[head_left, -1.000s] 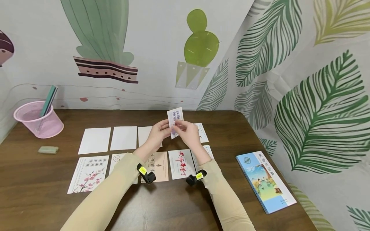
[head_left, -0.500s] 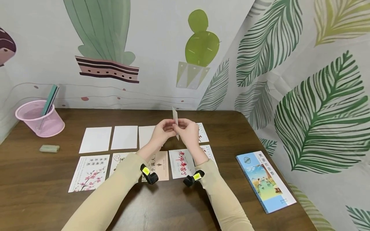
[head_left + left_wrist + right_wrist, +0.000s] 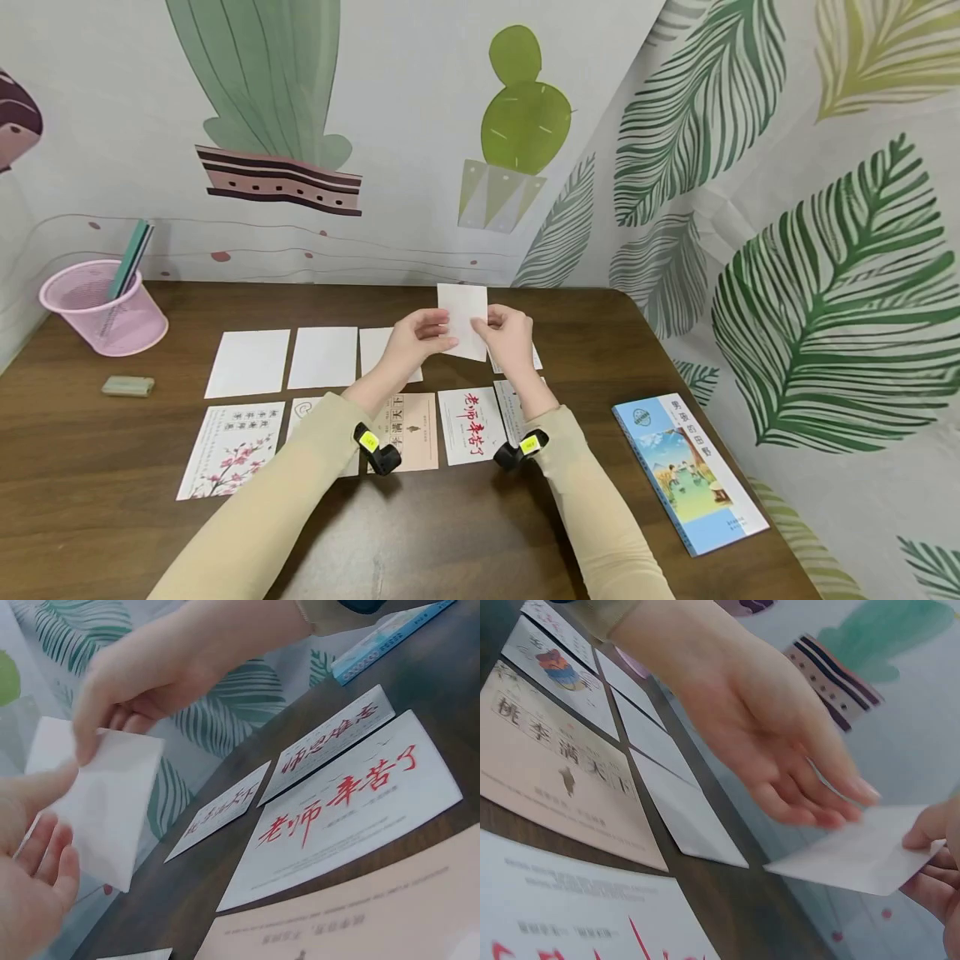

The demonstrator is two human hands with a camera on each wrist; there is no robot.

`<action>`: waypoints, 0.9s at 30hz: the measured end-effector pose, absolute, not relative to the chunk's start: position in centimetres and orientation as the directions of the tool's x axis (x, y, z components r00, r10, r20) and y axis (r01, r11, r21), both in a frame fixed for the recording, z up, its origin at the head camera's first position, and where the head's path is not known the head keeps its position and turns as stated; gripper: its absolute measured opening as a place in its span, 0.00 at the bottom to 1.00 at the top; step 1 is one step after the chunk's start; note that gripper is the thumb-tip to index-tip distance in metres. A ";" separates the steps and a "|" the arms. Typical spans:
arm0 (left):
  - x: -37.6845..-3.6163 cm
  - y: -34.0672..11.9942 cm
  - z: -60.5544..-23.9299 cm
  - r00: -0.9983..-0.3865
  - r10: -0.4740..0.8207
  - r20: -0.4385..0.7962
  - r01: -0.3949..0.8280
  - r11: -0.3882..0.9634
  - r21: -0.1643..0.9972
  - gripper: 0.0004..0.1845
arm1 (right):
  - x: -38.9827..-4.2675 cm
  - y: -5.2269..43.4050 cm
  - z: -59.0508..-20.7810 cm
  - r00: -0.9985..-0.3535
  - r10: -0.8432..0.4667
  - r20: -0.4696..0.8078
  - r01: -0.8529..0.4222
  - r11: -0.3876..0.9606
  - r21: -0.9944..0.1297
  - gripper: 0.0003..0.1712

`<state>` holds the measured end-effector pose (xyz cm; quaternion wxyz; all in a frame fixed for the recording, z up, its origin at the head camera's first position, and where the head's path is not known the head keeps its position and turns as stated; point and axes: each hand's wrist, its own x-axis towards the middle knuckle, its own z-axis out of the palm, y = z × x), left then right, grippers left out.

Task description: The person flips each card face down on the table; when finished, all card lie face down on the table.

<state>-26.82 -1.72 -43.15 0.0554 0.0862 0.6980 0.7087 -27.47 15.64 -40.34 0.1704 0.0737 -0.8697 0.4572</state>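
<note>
Above the back of the table, a small white card (image 3: pixel 462 304) stands upright with its blank side facing me. My right hand (image 3: pixel 513 337) pinches its right edge, thumb in front and fingers behind. My left hand (image 3: pixel 417 337) is at the card's left edge, its fingers loosely bent and thumb extended; in the right wrist view its fingertips overlap the near corner of the card (image 3: pixel 847 859) without closing round it. Below lie two rows of cards, among them a white one with red writing (image 3: pixel 471 425) and a peach one (image 3: pixel 418 429). A printed card (image 3: pixel 217 812) is partly hidden behind my right hand.
Blank white cards (image 3: pixel 247 364) lie in the back row, left of my hands. A card with pink blossoms (image 3: pixel 232 454) is at front left. Further left are a pink mesh pen holder (image 3: pixel 105 321) and a pale green eraser-like block (image 3: pixel 128 386). A blue-and-white book (image 3: pixel 690 475) lies right.
The card has turned about its upright axis, from its printed face through edge-on to its blank side. My hands have moved slightly apart, and the left fingers have loosened from the card.
</note>
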 end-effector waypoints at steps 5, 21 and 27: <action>-27.5 -2.6 -43.6 -0.993 0.107 -0.049 -0.048 0.017 0.999 0.29 | -28.4 17.0 -41.3 -0.978 0.024 0.208 -0.163 0.532 -0.831 0.10; -29.1 -2.0 -44.8 -0.983 0.067 -0.173 -0.163 0.137 0.977 0.23 | -30.0 18.1 -43.9 -0.997 -0.073 0.025 -0.062 0.557 -0.828 0.16; -28.9 -1.8 -44.6 -0.984 0.041 -0.175 -0.163 0.211 0.964 0.22 | -30.2 18.2 -44.5 -1.000 -0.008 0.009 -0.012 0.641 -0.768 0.22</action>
